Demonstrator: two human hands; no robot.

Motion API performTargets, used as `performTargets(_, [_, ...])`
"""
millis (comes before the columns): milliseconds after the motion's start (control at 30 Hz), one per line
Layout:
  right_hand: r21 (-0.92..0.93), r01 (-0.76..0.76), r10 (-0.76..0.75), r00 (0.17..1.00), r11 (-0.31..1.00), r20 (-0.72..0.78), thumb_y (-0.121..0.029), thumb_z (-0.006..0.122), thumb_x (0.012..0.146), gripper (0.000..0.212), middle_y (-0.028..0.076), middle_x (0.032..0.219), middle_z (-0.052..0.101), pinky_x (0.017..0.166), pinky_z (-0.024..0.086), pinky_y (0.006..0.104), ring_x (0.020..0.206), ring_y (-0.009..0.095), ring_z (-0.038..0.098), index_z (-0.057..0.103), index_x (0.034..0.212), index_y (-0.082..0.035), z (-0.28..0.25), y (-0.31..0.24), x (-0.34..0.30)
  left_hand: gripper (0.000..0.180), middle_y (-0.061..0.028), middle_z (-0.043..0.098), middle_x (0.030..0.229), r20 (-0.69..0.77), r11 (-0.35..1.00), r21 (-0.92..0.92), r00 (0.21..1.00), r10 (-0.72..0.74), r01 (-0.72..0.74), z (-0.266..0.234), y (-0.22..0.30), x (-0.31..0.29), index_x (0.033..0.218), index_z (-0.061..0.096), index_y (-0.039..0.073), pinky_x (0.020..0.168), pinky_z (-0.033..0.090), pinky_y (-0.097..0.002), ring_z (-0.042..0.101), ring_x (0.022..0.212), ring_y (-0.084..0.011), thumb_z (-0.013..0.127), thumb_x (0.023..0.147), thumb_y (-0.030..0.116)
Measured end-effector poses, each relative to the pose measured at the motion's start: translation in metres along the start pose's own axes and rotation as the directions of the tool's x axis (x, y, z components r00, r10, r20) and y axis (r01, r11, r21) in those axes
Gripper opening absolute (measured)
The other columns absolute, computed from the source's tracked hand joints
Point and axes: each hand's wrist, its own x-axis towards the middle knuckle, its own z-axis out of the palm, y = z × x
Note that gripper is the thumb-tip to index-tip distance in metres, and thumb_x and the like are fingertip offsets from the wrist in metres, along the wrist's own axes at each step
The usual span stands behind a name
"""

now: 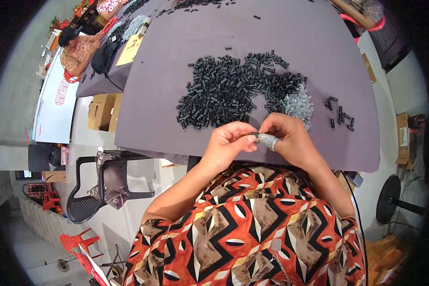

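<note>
Over the near edge of the table my left hand point(231, 143) and my right hand point(291, 142) meet, fingertips pinched together. Between them shows a sliver of a small black plastic piece point(254, 134), mostly covered by the fingers. A silvery-grey wrapping point(268, 140) covers my right thumb. Just beyond my hands spreads a heap of short black tube-like pieces point(219, 90). At its right side, past my right hand, lies a pile of tiny shiny silver metal parts point(298, 106), too small to make out singly. Several loose black pieces point(341, 114) lie farther right.
A grey cloth covers the table point(157, 95). At the far left, a person point(78, 52) sits by more parts, a black bag point(104, 58) and a yellow printed sheet point(129, 49). Another person's arm point(357, 16) shows far right. A black chair point(105, 186) stands left, a fan point(390, 199) right.
</note>
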Motion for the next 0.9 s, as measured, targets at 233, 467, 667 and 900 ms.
performTargets(233, [-0.224, 0.112, -0.117, 0.993, 0.968, -0.01, 0.003, 0.069, 0.078, 0.014, 0.007, 0.081, 0.061, 0.064, 0.047, 0.0281, 0.073, 0.017, 0.061, 0.064, 0.09, 0.0, 0.004, -0.019, -0.005, 0.014, -0.0064, 0.07, 0.093, 0.063, 0.979, 0.206, 0.998, -0.019, 0.006, -0.005, -0.003, -0.005, 0.109, 0.064, -0.001, 0.072, 0.055, -0.0258, 0.066, 0.077, -0.0115, 0.062, 0.096, 0.004])
performTargets(467, [-0.145, 0.177, -0.191, 0.978, 0.973, -0.09, 0.008, 0.062, 0.076, 0.02, 0.01, 0.089, 0.063, 0.071, 0.049, 0.0298, 0.083, 0.021, 0.063, 0.066, 0.096, 0.002, 0.011, -0.02, -0.015, 0.017, -0.0082, 0.07, 0.093, 0.167, 0.925, -0.261, 0.957, -0.239, 0.277, 0.001, -0.001, -0.008, 0.108, 0.063, 0.0, 0.069, 0.057, -0.0261, 0.068, 0.074, -0.0137, 0.064, 0.096, 0.013])
performTargets(667, [-0.164, 0.221, -0.229, 0.973, 0.961, -0.031, 0.004, 0.062, 0.078, 0.022, 0.009, 0.096, 0.063, 0.076, 0.05, 0.0316, 0.087, 0.022, 0.063, 0.066, 0.1, 0.0, 0.0, -0.018, -0.012, 0.017, -0.0094, 0.07, 0.095, 0.093, 0.96, -0.233, 0.986, -0.139, 0.157, -0.002, -0.004, -0.009, 0.109, 0.061, 0.0, 0.071, 0.058, -0.0271, 0.069, 0.077, -0.0145, 0.063, 0.097, 0.013])
performTargets(900, [-0.768, 0.278, -0.419, 0.908, 0.577, 0.015, 0.003, 0.061, 0.073, 0.02, 0.013, 0.092, 0.06, 0.077, 0.052, 0.0434, 0.091, 0.034, 0.062, 0.062, 0.092, -0.004, -0.005, -0.017, 0.051, 0.015, -0.0082, 0.07, 0.095, 0.031, 0.995, -0.064, 0.996, -0.079, 0.081, -0.016, -0.007, 0.0, 0.106, 0.061, 0.001, 0.073, 0.056, -0.0282, 0.069, 0.079, -0.0158, 0.063, 0.096, 0.011])
